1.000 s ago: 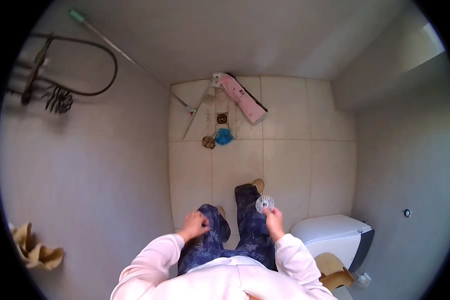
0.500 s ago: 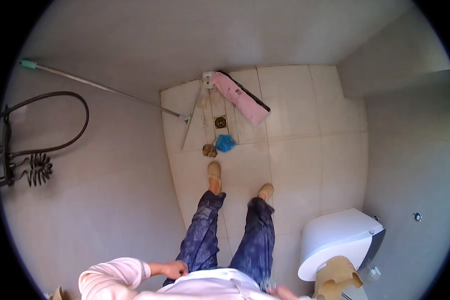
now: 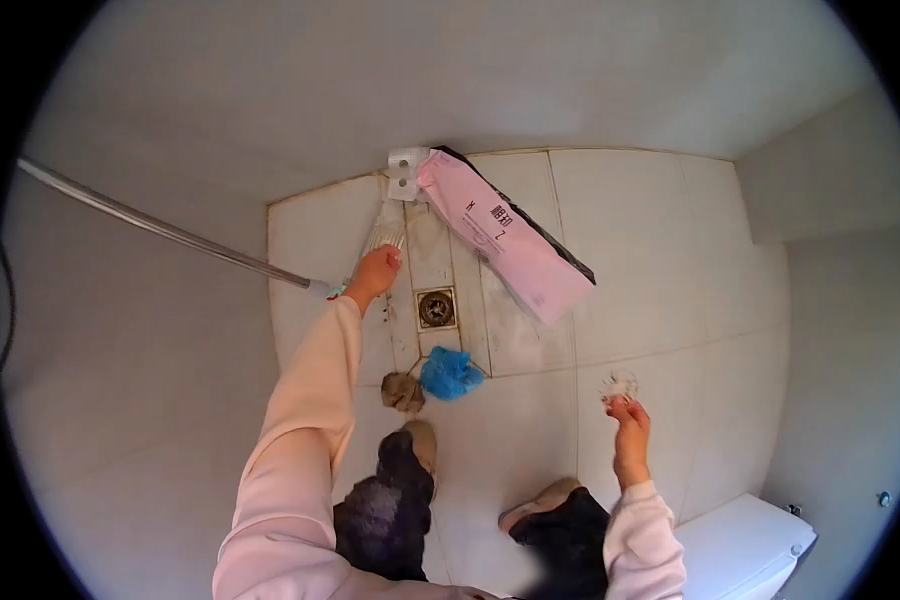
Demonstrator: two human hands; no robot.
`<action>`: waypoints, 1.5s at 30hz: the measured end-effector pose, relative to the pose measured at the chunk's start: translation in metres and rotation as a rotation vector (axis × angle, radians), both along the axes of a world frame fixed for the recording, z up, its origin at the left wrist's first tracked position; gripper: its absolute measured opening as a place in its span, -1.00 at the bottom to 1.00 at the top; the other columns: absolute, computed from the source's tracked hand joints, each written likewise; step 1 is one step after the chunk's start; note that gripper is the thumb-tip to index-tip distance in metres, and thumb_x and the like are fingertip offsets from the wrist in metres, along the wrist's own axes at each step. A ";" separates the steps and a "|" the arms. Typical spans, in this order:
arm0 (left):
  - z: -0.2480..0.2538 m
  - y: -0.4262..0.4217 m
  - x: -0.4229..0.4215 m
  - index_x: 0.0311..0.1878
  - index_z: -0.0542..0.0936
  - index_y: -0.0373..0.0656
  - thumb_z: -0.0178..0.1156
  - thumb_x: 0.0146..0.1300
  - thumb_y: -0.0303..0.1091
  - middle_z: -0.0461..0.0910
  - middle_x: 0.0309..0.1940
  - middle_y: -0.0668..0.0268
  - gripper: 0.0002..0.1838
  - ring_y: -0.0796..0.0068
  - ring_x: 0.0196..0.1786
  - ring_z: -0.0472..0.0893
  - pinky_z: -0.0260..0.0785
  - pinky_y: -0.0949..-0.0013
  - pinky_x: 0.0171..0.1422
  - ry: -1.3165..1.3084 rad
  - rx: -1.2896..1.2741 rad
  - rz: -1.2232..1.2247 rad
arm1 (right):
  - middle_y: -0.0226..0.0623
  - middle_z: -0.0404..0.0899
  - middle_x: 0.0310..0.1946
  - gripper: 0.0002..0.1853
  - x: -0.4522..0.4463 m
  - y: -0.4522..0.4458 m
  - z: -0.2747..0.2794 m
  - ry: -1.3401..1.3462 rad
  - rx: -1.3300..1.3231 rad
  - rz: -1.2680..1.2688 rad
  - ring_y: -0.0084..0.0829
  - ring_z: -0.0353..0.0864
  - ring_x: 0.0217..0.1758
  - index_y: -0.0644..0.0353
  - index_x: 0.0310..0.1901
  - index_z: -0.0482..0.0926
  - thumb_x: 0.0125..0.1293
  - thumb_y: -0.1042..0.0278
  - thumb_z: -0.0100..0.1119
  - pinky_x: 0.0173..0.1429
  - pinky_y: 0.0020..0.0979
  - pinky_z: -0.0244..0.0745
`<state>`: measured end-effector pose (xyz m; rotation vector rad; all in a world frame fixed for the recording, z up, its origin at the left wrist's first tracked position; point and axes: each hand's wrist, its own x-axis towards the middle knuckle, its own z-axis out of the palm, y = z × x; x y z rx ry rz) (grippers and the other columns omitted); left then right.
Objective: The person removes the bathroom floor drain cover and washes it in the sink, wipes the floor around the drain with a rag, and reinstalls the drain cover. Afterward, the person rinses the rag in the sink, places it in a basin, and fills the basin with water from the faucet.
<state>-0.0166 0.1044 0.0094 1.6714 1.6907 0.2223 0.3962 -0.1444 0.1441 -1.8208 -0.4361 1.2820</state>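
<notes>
My left hand [image 3: 375,272] reaches down to the floor on the left, its fingers closed at the near end of a pale ribbed, comb-like piece [image 3: 386,232]. A firm grip on that piece cannot be made out. Beside it is the foot of a metal pole [image 3: 200,240] with a red and green joint. Over the tiles on the right, my right hand [image 3: 630,430] pinches a small whitish, see-through round thing with a spiky edge [image 3: 620,386]. A square floor drain [image 3: 436,309] lies between my hands, with a crumpled blue bag [image 3: 451,374] and a brown crumpled wad [image 3: 402,391] just below it.
A long pink package [image 3: 505,235] leans along the back wall, with a white holed piece [image 3: 404,174] at its left end. At lower right stands the white toilet [image 3: 740,545]. My shoes [image 3: 422,445] are near the brown wad. Grey walls enclose the tiled floor [image 3: 660,290].
I have bent lower and closer to the drain. My left hand went from my waist to the ribbed piece; my right hand moved out over the floor with the whitish round thing.
</notes>
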 end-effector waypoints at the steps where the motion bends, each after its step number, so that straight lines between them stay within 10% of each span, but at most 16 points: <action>1: -0.025 0.014 -0.009 -0.13 0.50 -0.20 0.15 0.06 -0.29 0.54 -0.37 0.13 -0.69 0.24 -0.27 0.53 0.36 0.27 -0.17 0.028 0.067 0.085 | -0.45 0.52 -0.38 -0.84 -0.014 0.013 -0.025 0.024 0.010 0.005 -0.62 0.40 -0.30 0.25 -0.31 0.53 0.22 0.32 0.10 -0.14 -0.57 0.27; 7: -0.106 0.104 -0.010 0.00 0.41 -0.26 0.29 -0.08 -0.18 0.45 -0.05 0.10 -0.43 0.17 -0.08 0.47 0.33 0.25 -0.07 0.218 0.852 0.397 | -0.45 0.56 -0.38 -0.84 -0.094 0.056 -0.103 0.161 -0.068 0.050 -0.60 0.43 -0.29 0.20 -0.33 0.55 0.19 0.29 0.10 -0.10 -0.55 0.28; 10: -0.099 0.133 0.008 0.03 0.43 -0.19 0.27 -0.05 -0.22 0.53 -0.20 0.17 -0.47 0.28 -0.21 0.52 0.35 0.29 -0.16 0.106 0.819 0.463 | -0.45 0.55 -0.33 -0.82 -0.106 0.063 -0.084 0.280 -0.059 -0.004 -0.64 0.42 -0.22 0.23 -0.25 0.55 0.19 0.32 0.11 -0.05 -0.56 0.24; 12: -0.083 0.135 0.022 0.03 0.46 -0.10 0.20 0.03 -0.29 0.56 -0.38 0.26 -0.57 0.41 -0.40 0.52 0.36 0.35 -0.28 -0.341 0.369 0.334 | -0.45 0.56 -0.33 -0.82 -0.109 0.062 -0.070 0.214 -0.055 0.002 -0.64 0.41 -0.20 0.22 -0.25 0.55 0.19 0.31 0.11 -0.03 -0.56 0.23; 16: -0.006 0.046 0.115 -0.06 0.54 -0.03 0.10 0.01 -0.47 0.51 -0.49 0.35 -0.65 0.45 -0.48 0.46 0.30 0.39 -0.35 -0.740 0.630 -0.016 | -0.45 0.56 -0.30 -0.82 -0.118 0.085 -0.022 0.084 0.098 0.082 -0.63 0.40 -0.14 0.24 -0.26 0.57 0.19 0.32 0.13 0.06 -0.57 0.19; 18: 0.024 0.000 0.144 -0.03 0.53 -0.06 0.10 -0.05 -0.49 0.45 -0.42 0.37 -0.59 0.39 -0.29 0.44 0.17 0.24 -0.02 -0.561 0.881 -0.314 | -0.43 0.56 -0.29 -0.82 -0.123 0.098 0.002 -0.037 0.280 0.147 -0.61 0.41 -0.15 0.25 -0.26 0.58 0.17 0.34 0.14 0.09 -0.56 0.19; 25: 0.051 -0.133 0.159 -0.11 0.55 -0.04 0.29 -0.12 -0.36 0.39 -0.07 0.31 -0.60 0.32 -0.01 0.43 0.16 0.04 0.15 -0.790 0.979 -0.578 | -0.39 0.56 -0.28 -0.77 -0.068 0.115 0.011 -0.297 0.300 -0.184 -0.58 0.45 -0.18 0.25 -0.20 0.57 0.19 0.29 0.14 -0.05 -0.55 0.25; 29: -0.013 -0.189 0.081 0.05 0.46 0.08 0.32 -0.15 -0.31 0.23 0.11 0.24 -0.44 0.15 0.14 0.31 0.09 -0.09 0.16 -0.177 0.444 -0.565 | -0.33 0.55 -0.22 -0.74 -0.004 0.071 0.055 -0.511 0.414 -0.197 -0.56 0.45 -0.11 0.29 -0.14 0.53 0.25 0.29 0.07 0.04 -0.53 0.26; 34: -0.114 -0.205 0.018 -0.11 0.53 -0.03 0.22 -0.17 -0.51 0.39 0.00 0.16 -0.57 0.15 0.10 0.35 0.22 0.17 0.13 -0.241 0.249 -0.710 | -0.33 0.52 -0.16 -0.73 0.009 0.015 0.098 -0.620 0.554 -0.196 -0.56 0.45 -0.08 0.29 -0.09 0.48 0.28 0.30 0.03 0.07 -0.52 0.27; 39: -0.081 -0.105 -0.042 -0.16 0.53 -0.12 0.02 -0.19 -0.70 0.43 -0.07 0.08 -0.56 0.09 -0.01 0.44 0.29 0.32 0.08 -0.304 0.343 -0.015 | -0.31 0.52 -0.15 -0.73 0.006 -0.028 0.095 -0.548 0.469 -0.342 -0.55 0.45 -0.08 0.31 -0.07 0.46 0.28 0.33 0.03 0.08 -0.52 0.28; 45: -0.126 -0.099 -0.065 -0.01 0.50 -0.07 0.12 -0.22 -0.69 0.31 0.05 0.04 -0.43 0.03 0.10 0.28 0.15 0.14 0.21 0.083 0.510 -0.169 | -0.29 0.51 -0.14 -0.72 -0.005 -0.040 0.078 -0.554 0.460 -0.381 -0.55 0.45 -0.07 0.32 -0.05 0.45 0.28 0.33 0.04 0.08 -0.51 0.29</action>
